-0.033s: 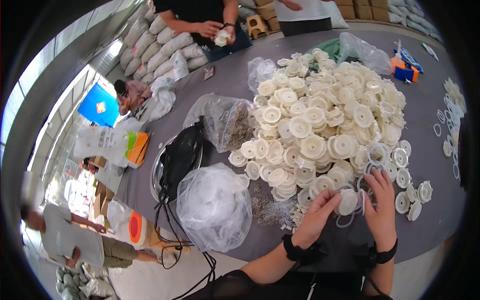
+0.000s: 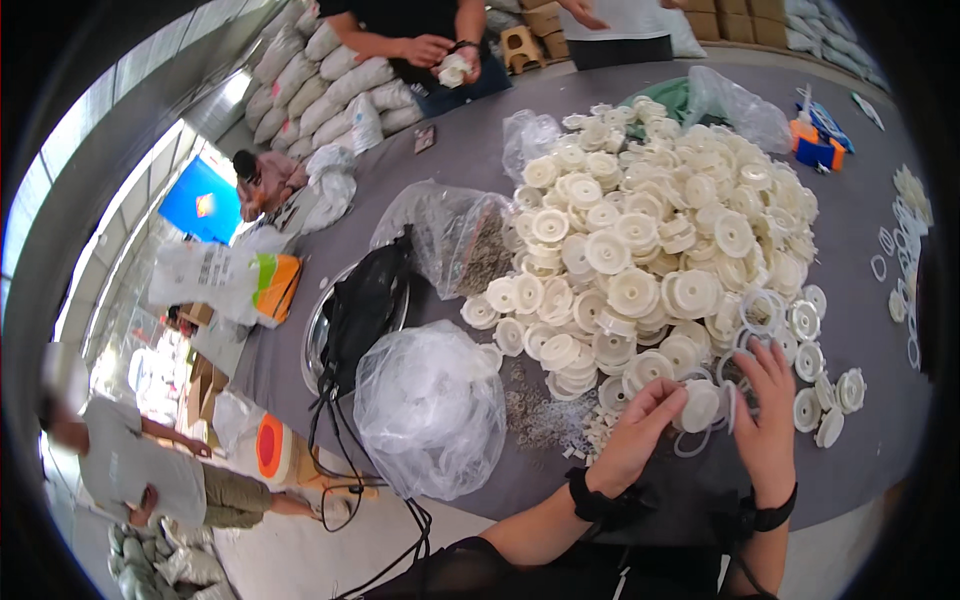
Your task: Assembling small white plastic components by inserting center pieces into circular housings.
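Note:
Between thumb and fingers, my left hand (image 2: 640, 432) pinches a round white plastic disc (image 2: 700, 405) by its left edge. My right hand (image 2: 768, 425), close beside it, holds a thin translucent ring (image 2: 730, 408) edge-on near the disc's right side. Disc and ring look very near each other; whether they touch I cannot tell. Under the hands, another clear ring (image 2: 692, 444) lies on the table. A large heap of cream-white plastic discs (image 2: 630, 290) rises just beyond my hands. More loose rings (image 2: 762, 312) rest at the heap's right edge.
Small metal and white parts (image 2: 550, 420) lie left of my hands. A clear plastic bag (image 2: 430, 410), a black bag (image 2: 365, 310) on a metal dish and trailing black cords are further left. Several discs (image 2: 828, 408) sit at the right. Across the table, a person (image 2: 420, 45) handles a white part.
The whole view has shifted very slightly. My hands keep the same hold on the disc and the ring.

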A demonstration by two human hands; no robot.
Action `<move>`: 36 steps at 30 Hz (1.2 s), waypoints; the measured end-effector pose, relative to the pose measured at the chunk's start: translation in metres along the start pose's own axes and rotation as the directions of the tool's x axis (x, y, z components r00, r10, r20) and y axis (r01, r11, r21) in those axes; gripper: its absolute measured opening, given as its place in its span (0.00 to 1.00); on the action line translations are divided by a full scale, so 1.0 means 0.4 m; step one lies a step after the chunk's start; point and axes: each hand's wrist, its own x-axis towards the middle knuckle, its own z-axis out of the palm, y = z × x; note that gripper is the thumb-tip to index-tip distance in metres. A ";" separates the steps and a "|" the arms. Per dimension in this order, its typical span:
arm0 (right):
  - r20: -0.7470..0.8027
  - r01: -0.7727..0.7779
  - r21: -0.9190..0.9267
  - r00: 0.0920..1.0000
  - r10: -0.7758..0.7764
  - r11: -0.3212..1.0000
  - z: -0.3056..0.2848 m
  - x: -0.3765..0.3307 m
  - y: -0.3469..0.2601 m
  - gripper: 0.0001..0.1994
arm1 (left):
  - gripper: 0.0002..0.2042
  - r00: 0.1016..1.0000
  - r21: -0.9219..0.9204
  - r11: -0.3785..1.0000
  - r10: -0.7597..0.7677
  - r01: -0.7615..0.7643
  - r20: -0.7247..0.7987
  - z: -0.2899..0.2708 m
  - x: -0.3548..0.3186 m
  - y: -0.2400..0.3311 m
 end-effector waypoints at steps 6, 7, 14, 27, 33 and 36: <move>-0.048 0.283 -0.029 0.958 -0.284 0.959 -0.010 0.018 -0.054 0.21 | 0.10 0.991 -0.150 0.979 0.132 -0.135 -0.025 0.010 0.013 -0.002; -0.039 0.292 -0.028 0.955 -0.293 0.956 0.006 0.021 -0.066 0.21 | 0.10 0.990 -0.158 0.977 0.137 -0.141 -0.033 0.009 0.011 0.001; 0.036 0.083 0.517 0.992 -0.119 0.852 0.072 0.012 -0.019 0.26 | 0.13 0.956 -0.072 0.977 0.210 -0.199 0.207 0.045 -0.010 0.031; 0.010 0.034 0.584 0.999 -0.049 0.811 0.080 -0.002 0.016 0.23 | 0.21 0.855 0.702 0.517 0.444 -0.490 0.269 0.066 -0.009 0.051; 0.157 -0.124 0.820 0.987 -0.012 0.558 0.120 0.006 -0.025 0.24 | 0.20 0.848 0.787 0.426 0.480 -0.447 0.222 0.047 -0.010 0.051; 0.143 -0.113 0.888 0.989 -0.033 0.446 0.115 -0.007 -0.014 0.24 | 0.19 0.835 0.758 0.438 0.492 -0.483 0.248 0.056 -0.008 0.053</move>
